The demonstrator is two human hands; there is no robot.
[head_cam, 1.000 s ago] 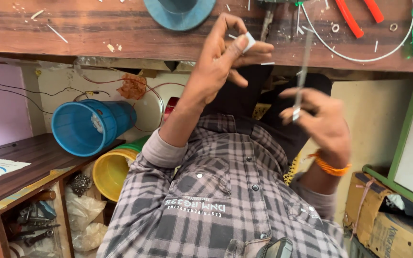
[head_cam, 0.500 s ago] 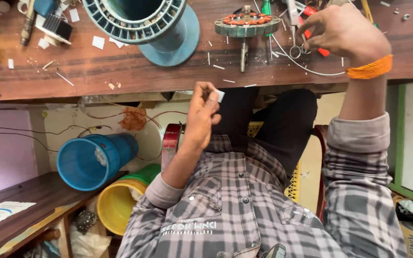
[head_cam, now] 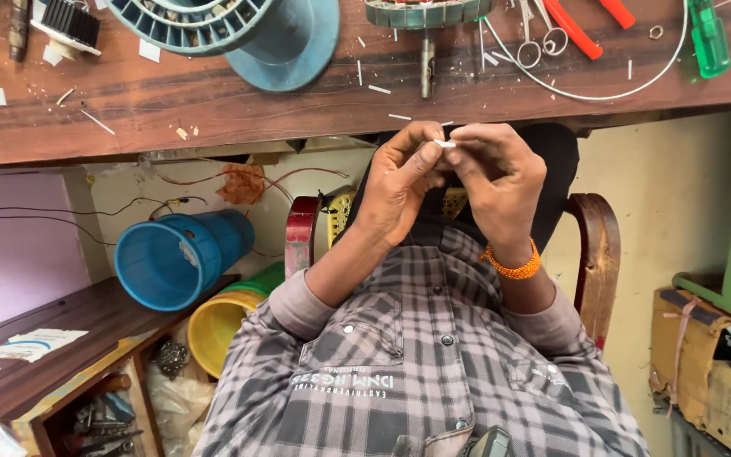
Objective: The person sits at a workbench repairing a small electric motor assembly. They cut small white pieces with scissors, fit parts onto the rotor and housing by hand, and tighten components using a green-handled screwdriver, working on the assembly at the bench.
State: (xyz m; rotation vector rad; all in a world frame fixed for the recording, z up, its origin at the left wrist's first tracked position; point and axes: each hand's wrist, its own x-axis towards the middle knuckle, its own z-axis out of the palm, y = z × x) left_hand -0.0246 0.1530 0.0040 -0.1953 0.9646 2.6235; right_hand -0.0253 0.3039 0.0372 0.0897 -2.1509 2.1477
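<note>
Between both hands, a small white paper strip (head_cam: 444, 144) is sitting pinched: the left hand (head_cam: 403, 182) and right hand (head_cam: 497, 173) are gripping it with fingertips, just below the brown wooden workbench (head_cam: 213, 106).

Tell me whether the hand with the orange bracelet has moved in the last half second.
Yes. The right hand has come back off the wooden bench toward the chest, below its edge, meeting the left hand on a small white piece.

hands (head_cam: 450, 173) meet below worktop (head_cam: 213, 101) edge; strip (head_cam: 444, 144) between fingertips; bucket (head_cam: 175, 258) left; scissors (head_cam: 539, 38) on worktop.
</note>
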